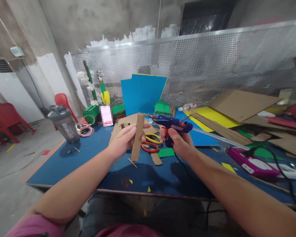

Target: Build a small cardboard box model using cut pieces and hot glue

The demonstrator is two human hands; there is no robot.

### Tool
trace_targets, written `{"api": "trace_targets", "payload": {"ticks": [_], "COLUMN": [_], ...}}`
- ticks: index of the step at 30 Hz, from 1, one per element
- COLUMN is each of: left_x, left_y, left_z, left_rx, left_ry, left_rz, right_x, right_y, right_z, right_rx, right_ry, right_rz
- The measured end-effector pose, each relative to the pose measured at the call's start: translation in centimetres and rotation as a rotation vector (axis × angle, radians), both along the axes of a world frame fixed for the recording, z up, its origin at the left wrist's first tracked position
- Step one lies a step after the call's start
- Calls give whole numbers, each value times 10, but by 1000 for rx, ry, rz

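My left hand (124, 138) is closed around a narrow brown cardboard strip (138, 137), held upright above the table. In my right hand (180, 141) is a blue hot glue gun (174, 123), its fingers wrapped about the grip. The gun's nozzle points left, at the top end of the strip; whether it touches I cannot tell. Behind and below the hands lie scissors with red and yellow handles (150, 148). A green paper piece (166, 152) and a small cardboard scrap (157, 159) rest near them.
A grey shaker bottle (65, 125) stands at the left beside a coiled pink cable (86, 130). Blue boards (144, 93) lean upright at the back. Cardboard sheets (241, 103) and a yellow sheet (217, 118) pile up on the right, near a purple-and-white device (253, 164).
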State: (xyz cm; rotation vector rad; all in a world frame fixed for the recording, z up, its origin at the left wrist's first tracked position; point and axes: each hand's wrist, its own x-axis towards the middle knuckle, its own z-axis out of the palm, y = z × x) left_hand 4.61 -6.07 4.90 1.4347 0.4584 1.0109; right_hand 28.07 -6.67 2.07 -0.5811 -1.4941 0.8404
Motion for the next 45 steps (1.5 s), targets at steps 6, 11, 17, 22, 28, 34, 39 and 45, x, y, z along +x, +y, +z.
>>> {"api": "trace_targets", "payload": {"ticks": [6,11,17,22,28,34,39,45], "left_x": [0,-1,-1,1,0,0,1,3], "left_y": [0,0,0,-1,6,11,12,11], "left_z": [1,2,4,8,22,28,26,27], "left_rx": [-3,-2,-37,-63,-118,-165,-162,-154], "left_ry": [-7,-22,-33,-130,-295,-335,-329,-336], "left_rz": [-15,-18,-33,16,281,349,362,360], "right_x": [-2,0,3,5,10,6,6,6], "right_y": [-1,1,5,4,-4,-17,-13,-14], "right_z": [2,8,9,11,21,12,3,6], "right_rx": [6,-56,-61,-63,-199,-262,-260,-270], "right_ry": [5,132,200,193,75,-246,-284,-281], "right_rz": [-21,-48,-86,-74,161,343,352,333]}}
